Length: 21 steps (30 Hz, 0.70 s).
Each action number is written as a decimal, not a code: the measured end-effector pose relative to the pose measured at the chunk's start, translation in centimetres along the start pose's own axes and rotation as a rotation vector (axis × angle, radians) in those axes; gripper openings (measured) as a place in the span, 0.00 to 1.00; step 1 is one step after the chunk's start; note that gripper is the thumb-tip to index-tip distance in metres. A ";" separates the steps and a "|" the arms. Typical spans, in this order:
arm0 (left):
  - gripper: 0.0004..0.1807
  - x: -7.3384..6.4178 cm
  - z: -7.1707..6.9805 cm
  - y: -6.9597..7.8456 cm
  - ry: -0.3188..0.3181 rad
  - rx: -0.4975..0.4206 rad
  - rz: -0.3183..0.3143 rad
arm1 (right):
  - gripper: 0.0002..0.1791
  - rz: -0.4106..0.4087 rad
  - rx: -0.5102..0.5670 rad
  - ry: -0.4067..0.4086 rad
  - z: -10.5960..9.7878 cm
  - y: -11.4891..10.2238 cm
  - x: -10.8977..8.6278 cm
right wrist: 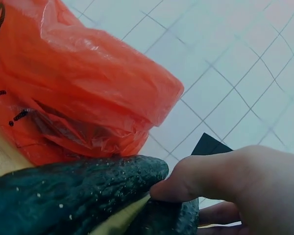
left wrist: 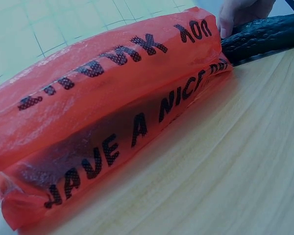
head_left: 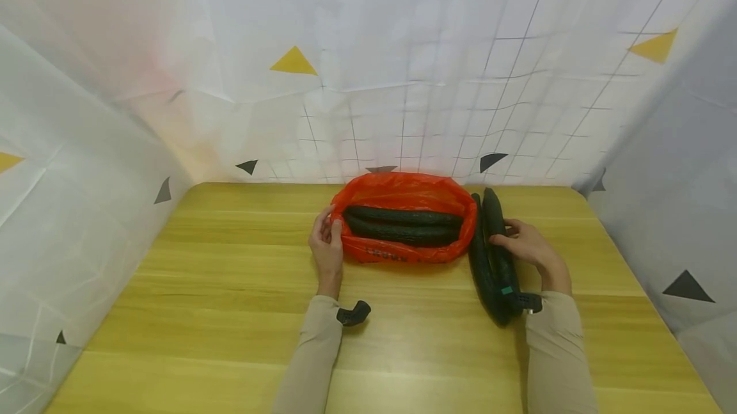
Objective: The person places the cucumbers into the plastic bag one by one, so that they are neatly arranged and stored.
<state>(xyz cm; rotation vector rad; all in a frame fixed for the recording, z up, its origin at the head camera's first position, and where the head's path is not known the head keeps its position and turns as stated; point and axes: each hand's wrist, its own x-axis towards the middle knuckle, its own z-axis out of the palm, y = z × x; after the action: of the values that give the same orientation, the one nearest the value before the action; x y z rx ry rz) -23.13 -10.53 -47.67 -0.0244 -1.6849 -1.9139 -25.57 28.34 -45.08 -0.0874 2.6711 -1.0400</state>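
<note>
A red plastic bag (head_left: 380, 253) lies with its mouth open upward, and two dark green cucumbers (head_left: 403, 233) rest side by side inside it. At the bag's left end, my left hand (head_left: 327, 253) pinches the rim between thumb and fingers. Two more cucumbers lie outside, along the bag's right end. My right hand (head_left: 530, 249) grips the outer cucumber (head_left: 493, 212) near its far end, thumb on top and fingers round the right side. The inner cucumber (right wrist: 73, 191) lies between that one and the bag (right wrist: 98, 83). Black lettering marks the bag's front (left wrist: 108, 112).
Everything stands on a wood-grain table (head_left: 230, 311). White sheeting (head_left: 368, 81) with grid lines and black and yellow triangles rises behind the table and at both sides. A black wrist device (head_left: 354, 313) sits at the left cuff, another (head_left: 530, 301) at the right.
</note>
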 end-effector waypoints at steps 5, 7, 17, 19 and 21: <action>0.17 0.0 0.0 0.0 -0.003 -0.015 -0.004 | 0.40 -0.029 0.039 0.037 -0.3 -0.4 -0.3; 0.18 0.1 0.0 0.0 -0.002 -0.019 -0.001 | 0.40 -0.044 0.062 0.056 -0.4 -0.6 -0.5; 0.17 0.2 -0.1 0.1 0.003 0.005 0.007 | 0.39 -0.102 0.096 0.197 -1.8 -2.7 -1.6; 0.17 0.2 -0.1 0.0 -0.002 0.011 -0.002 | 0.39 -0.104 0.090 0.221 -2.0 -2.9 -1.8; 0.17 0.1 -0.1 0.0 -0.002 0.014 -0.006 | 0.39 -0.107 0.095 0.232 -2.2 -3.2 -1.9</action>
<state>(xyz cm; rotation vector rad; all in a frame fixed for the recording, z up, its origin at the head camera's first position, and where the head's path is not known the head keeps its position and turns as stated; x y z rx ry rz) -23.21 -10.66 -47.67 -0.0160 -1.7019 -1.9072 -24.45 27.72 -40.97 -0.0975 2.8435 -1.2798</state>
